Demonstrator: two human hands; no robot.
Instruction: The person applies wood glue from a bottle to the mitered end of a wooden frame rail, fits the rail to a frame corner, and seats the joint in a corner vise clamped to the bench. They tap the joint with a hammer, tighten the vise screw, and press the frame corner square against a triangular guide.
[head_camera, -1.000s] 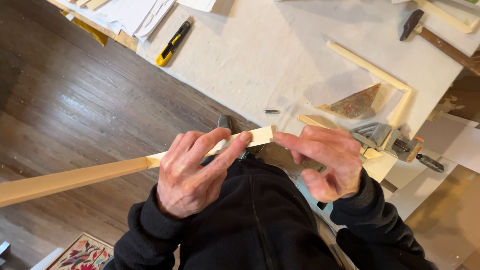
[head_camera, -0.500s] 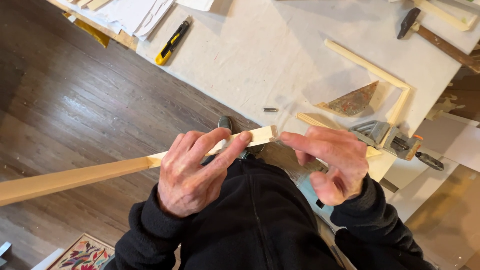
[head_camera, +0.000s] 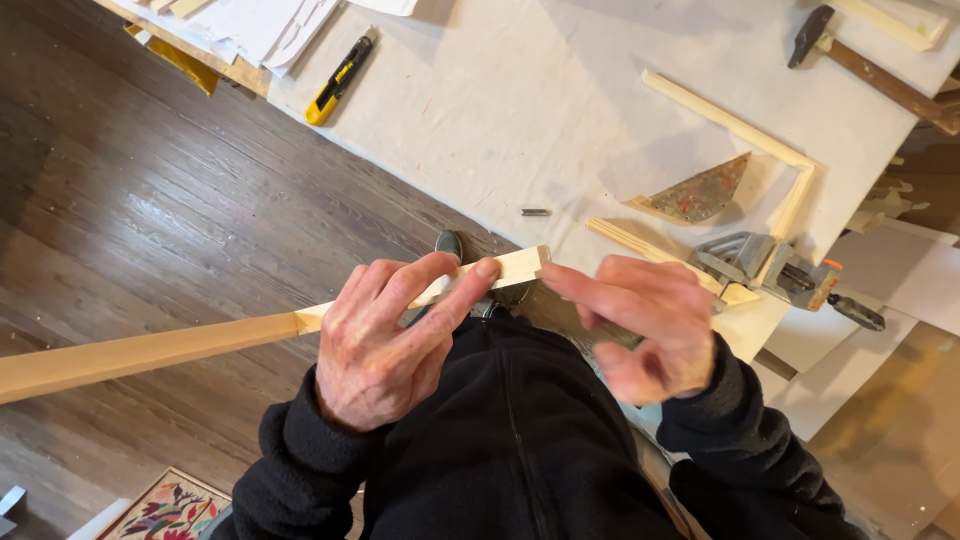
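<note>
Presently: long pale wood strip (head_camera: 200, 345) held off the tabletop (head_camera: 520, 110) at its right end in the closed left hand (head_camera: 385, 345); right hand (head_camera: 650, 325) empty, fingers loosely spread beside that end; nothing yet joined to it.

Home woodworking bench: hammer (head_camera: 868, 62), corner clamp (head_camera: 770, 268), utility knife (head_camera: 340, 80), wood moulding strips (head_camera: 735, 125) on cloth-covered worktable (head_camera: 520, 110); plank floor (head_camera: 130, 220).

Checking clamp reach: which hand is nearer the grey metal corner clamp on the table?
Right. The right hand hovers just beside the grey metal corner clamp; the left hand grips the long pale wooden strip, farther away.
</note>
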